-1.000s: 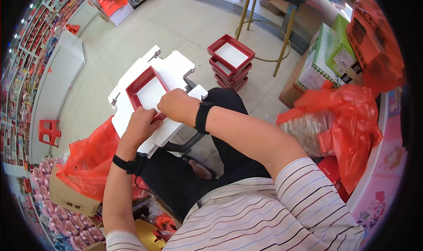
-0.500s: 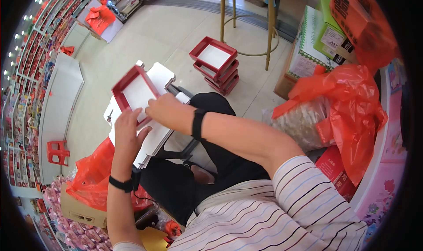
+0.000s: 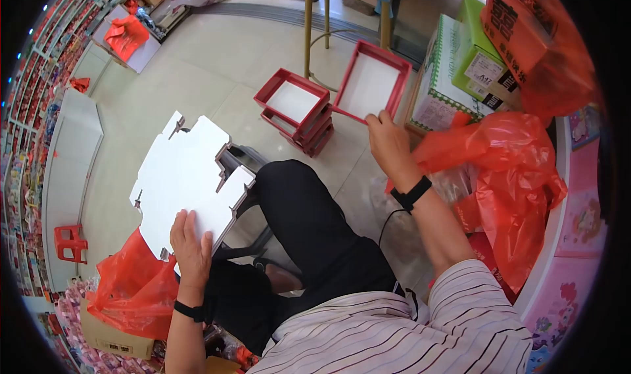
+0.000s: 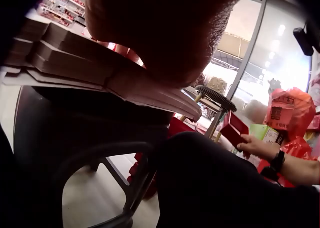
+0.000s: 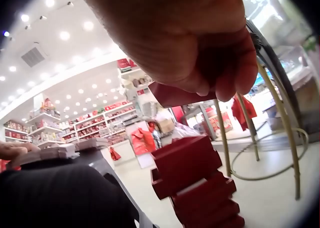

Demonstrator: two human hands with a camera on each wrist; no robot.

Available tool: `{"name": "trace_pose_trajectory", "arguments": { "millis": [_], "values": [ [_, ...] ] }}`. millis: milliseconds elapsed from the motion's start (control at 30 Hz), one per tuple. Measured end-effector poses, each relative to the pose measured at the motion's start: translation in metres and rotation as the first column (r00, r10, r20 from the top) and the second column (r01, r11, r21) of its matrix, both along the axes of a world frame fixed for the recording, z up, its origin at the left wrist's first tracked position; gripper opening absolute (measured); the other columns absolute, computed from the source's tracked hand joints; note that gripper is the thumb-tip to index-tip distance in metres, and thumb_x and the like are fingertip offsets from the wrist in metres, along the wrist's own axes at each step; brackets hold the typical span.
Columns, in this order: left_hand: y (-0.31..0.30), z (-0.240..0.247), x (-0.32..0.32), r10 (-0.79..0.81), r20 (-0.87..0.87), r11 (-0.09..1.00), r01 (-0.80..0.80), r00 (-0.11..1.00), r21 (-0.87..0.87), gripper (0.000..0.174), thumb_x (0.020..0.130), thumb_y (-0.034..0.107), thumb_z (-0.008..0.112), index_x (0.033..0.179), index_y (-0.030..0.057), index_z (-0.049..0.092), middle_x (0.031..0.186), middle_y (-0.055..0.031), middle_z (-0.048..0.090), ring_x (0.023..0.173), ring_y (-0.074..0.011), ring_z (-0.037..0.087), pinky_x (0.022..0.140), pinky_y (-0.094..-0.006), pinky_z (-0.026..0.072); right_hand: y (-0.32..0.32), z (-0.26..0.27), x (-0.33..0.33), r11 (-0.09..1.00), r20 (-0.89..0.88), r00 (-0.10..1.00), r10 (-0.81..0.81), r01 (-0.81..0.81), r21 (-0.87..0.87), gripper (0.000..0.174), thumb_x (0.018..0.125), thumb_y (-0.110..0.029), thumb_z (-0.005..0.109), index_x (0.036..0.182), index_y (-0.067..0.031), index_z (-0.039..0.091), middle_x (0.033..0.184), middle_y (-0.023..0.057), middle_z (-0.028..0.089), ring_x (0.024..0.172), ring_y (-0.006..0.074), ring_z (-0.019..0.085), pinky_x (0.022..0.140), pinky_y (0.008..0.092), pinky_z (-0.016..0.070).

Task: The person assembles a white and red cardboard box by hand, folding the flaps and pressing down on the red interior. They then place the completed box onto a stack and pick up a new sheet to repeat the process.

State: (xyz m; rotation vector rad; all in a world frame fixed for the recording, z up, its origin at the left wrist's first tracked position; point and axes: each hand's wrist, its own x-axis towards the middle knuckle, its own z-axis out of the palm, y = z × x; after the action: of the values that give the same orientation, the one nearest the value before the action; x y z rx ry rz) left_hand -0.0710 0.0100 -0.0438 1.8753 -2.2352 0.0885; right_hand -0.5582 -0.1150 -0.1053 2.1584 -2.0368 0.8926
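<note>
My right hand [image 3: 390, 144] pinches the near edge of a red box tray [image 3: 373, 81] with a white inside bottom, held up to the right of a stack of similar red trays [image 3: 293, 102]. In the right wrist view the held tray [image 5: 182, 95] is above the stack [image 5: 192, 173]. My left hand [image 3: 190, 246] rests with extended fingers on a pile of flat white die-cut card sheets [image 3: 184, 177]. The left wrist view shows the pile's layered edges [image 4: 65, 57] on a dark plastic stool [image 4: 90, 118].
Behind the trays stands a bar stool with gold legs [image 3: 307, 32]. At the right are a green box [image 3: 483, 58] and red plastic bags [image 3: 506, 170]. Another red bag [image 3: 131, 295] lies at the lower left, near a small red stool [image 3: 70, 244] and a white counter [image 3: 72, 157].
The red tray has left the white sheets and moved right, past the stack, in my right hand. My left hand has let go of the tray and lies on the sheets.
</note>
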Motion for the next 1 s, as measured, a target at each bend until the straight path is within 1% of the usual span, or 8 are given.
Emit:
{"name": "trace_pose_trajectory", "arguments": {
  "millis": [133,333,467,600,667,867,967,1000],
  "values": [
    [-0.001,-0.007,0.001,0.016,0.002,1.0,-0.016,1.0,-0.017,0.059,0.107,0.035,0.055,0.154,0.0011,0.048,0.16,-0.0245,0.043,0.151,-0.0426,0.038,0.126,-0.0522,0.0281,0.002,-0.085,-0.01,0.952,-0.008,0.997,-0.073,0.073,0.298,0.015,0.093,-0.006,0.059,0.107,-0.0048,0.065,0.1,0.0196,0.064,0.088,0.043,0.071,0.074,0.0534,0.059],
    [-0.003,-0.009,-0.001,0.025,0.03,0.999,-0.024,0.999,-0.024,0.059,0.106,0.035,0.051,0.155,0.0021,0.047,0.161,-0.0235,0.043,0.152,-0.0422,0.038,0.126,-0.052,0.028,-0.015,-0.225,0.004,0.804,0.085,0.995,-0.042,-0.017,0.595,0.02,0.094,-0.006,0.056,0.104,0.0001,0.072,0.114,0.0283,0.069,0.099,0.0487,0.071,0.088,0.055,0.0593],
    [-0.001,-0.007,-0.003,0.04,0.059,0.999,-0.039,0.997,-0.012,0.059,0.108,0.037,0.047,0.156,0.0029,0.045,0.162,-0.0235,0.041,0.151,-0.0425,0.038,0.126,-0.051,0.0283,-0.014,-0.267,0.021,0.717,0.093,0.994,-0.064,-0.019,0.697,0.025,0.095,-0.007,0.056,0.11,0.0019,0.074,0.117,0.0316,0.068,0.107,0.0501,0.07,0.095,0.0548,0.0582],
    [-0.001,-0.005,-0.007,0.058,0.056,0.998,-0.058,0.997,0.005,0.061,0.107,0.039,0.046,0.157,0.0034,0.044,0.162,-0.0232,0.04,0.152,-0.0424,0.037,0.127,-0.051,0.0269,-0.016,-0.297,0.031,0.656,0.102,0.992,-0.078,-0.026,0.754,0.027,0.096,-0.006,0.055,0.113,0.0038,0.073,0.121,0.0338,0.066,0.11,0.0507,0.069,0.099,0.0534,0.0575],
    [-0.001,-0.006,-0.005,0.065,0.02,0.998,-0.065,0.998,0.026,0.062,0.105,0.038,0.051,0.156,0.003,0.044,0.163,-0.0229,0.04,0.154,-0.0432,0.035,0.128,-0.0543,0.0244,-0.018,-0.316,0.029,0.629,0.106,0.991,-0.08,-0.033,0.777,0.028,0.096,-0.006,0.056,0.116,0.0044,0.073,0.124,0.0349,0.065,0.11,0.0511,0.069,0.102,0.0524,0.0568],
    [-0.001,-0.006,-0.005,0.058,0.0,0.998,-0.058,0.998,0.029,0.064,0.104,0.038,0.054,0.156,0.0027,0.044,0.162,-0.0229,0.04,0.154,-0.0436,0.035,0.128,-0.056,0.0233,-0.023,-0.337,0.018,0.513,0.074,0.995,0.068,-0.099,0.852,0.031,0.094,-0.006,0.057,0.118,0.0045,0.073,0.123,0.0358,0.069,0.116,0.049,0.068,0.105,0.0508,0.0554],
    [-0.002,-0.005,-0.006,0.058,0.0,0.998,-0.058,0.998,0.021,0.064,0.103,0.037,0.056,0.155,0.0024,0.045,0.161,-0.023,0.041,0.153,-0.0438,0.035,0.128,-0.056,0.0237,-0.022,-0.338,0.016,0.503,0.087,0.994,0.068,-0.109,0.857,0.03,0.094,-0.006,0.058,0.117,0.0049,0.073,0.121,0.0357,0.07,0.12,0.0483,0.067,0.106,0.0514,0.0551],
    [-0.002,-0.005,-0.008,0.06,-0.002,0.998,-0.06,0.998,0.019,0.064,0.102,0.036,0.057,0.155,0.0023,0.046,0.161,-0.023,0.041,0.153,-0.0438,0.036,0.128,-0.056,0.0239,-0.02,-0.337,0.015,0.524,0.127,0.991,0.048,-0.133,0.842,0.029,0.092,-0.007,0.059,0.116,0.0058,0.072,0.122,0.0357,0.069,0.121,0.0496,0.066,0.106,0.0526,0.0544]
  ]
}}
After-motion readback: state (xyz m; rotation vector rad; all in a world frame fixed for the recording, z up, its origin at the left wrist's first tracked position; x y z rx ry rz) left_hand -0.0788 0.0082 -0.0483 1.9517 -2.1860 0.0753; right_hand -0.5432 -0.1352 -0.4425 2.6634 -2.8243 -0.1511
